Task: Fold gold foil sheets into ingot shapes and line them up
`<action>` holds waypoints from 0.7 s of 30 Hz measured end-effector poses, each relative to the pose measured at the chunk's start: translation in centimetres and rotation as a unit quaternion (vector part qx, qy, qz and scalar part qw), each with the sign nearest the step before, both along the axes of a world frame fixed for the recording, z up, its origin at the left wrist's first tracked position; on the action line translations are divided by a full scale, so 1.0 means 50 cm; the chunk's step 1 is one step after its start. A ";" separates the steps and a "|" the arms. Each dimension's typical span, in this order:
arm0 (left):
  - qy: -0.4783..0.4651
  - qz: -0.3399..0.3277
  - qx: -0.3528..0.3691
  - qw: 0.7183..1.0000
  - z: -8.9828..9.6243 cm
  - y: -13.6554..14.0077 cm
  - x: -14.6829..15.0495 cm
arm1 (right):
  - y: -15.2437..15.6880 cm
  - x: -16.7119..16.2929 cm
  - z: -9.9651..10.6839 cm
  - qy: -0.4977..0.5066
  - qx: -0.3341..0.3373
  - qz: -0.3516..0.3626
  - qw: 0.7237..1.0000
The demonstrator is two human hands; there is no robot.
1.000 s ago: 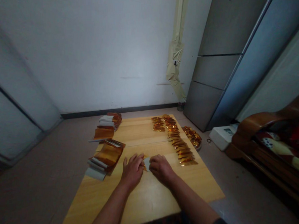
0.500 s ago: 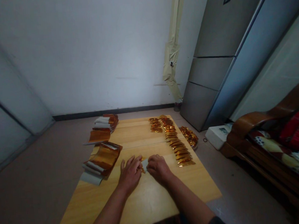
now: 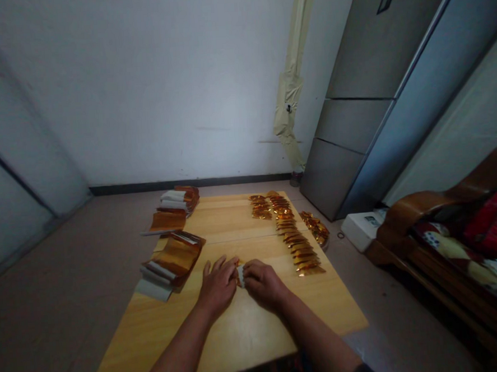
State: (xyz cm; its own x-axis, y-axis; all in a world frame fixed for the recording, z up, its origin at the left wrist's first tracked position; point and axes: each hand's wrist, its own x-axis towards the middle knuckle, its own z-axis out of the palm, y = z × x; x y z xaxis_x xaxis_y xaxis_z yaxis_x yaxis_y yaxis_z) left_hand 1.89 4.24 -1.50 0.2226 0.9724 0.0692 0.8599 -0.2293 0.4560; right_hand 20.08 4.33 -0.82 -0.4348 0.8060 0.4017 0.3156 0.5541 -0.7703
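Left hand (image 3: 218, 283) and right hand (image 3: 260, 282) pinch one small gold foil sheet (image 3: 240, 275) between their grips, low on the surface (image 3: 249, 332). Fold detail unclear. Risk: uneven pressure could crease it crooked or tear the foil.

On the table (image 3: 249, 332), foil stacks (image 3: 175, 258) are placed left; folded pieces (image 3: 293, 236) are lined up right; refrigerator (image 3: 365, 100) behind-right.
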 end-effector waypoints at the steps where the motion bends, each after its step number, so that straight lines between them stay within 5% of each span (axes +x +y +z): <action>1: -0.001 -0.001 -0.001 1.000 0.001 0.000 0.000 | 0.001 0.002 -0.003 0.014 -0.004 -0.004 1.000; 8: 0.003 -0.004 -0.005 1.000 0.011 -0.004 0.003 | 0.024 0.012 -0.030 -0.013 -0.013 0.024 1.000; 21: -0.008 -0.009 -0.004 1.000 0.017 -0.010 0.002 | 0.025 0.036 -0.014 -0.080 0.001 0.048 0.996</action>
